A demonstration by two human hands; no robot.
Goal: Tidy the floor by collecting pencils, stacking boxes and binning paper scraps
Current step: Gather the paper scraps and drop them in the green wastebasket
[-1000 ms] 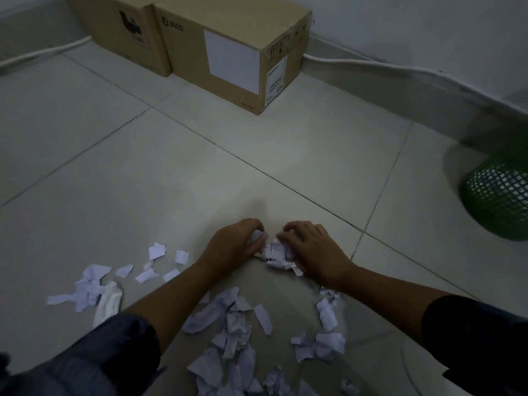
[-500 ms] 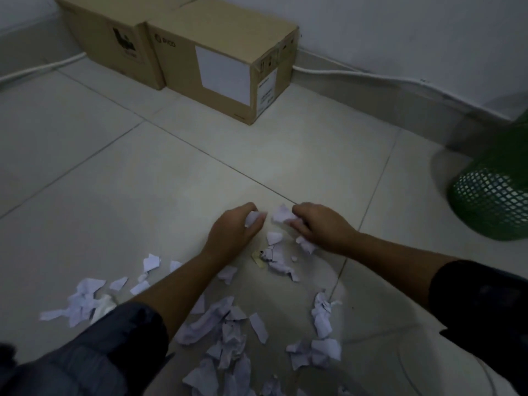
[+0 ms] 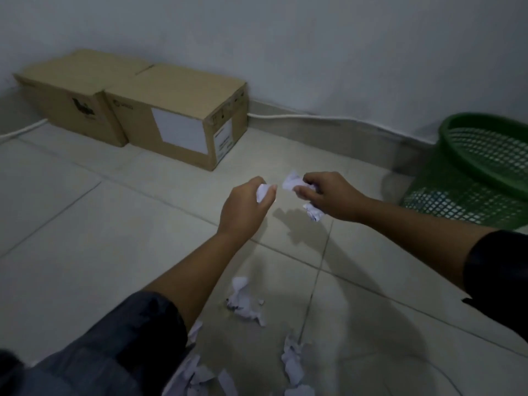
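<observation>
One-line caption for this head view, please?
Both hands, left hand and right hand, hold paper scraps above the floor, green mesh bin nearby.

box labels [image 3: 223, 140] too blurred to read

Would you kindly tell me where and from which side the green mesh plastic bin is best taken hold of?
Judging by its shape, grip the green mesh plastic bin at its solid rim, coming from its open side, which faces up and left since it looks tilted or lying over. The rim is thick and smooth; the lattice wall looks flimsier. Both hands hold paper scraps now, so free one first.
</observation>
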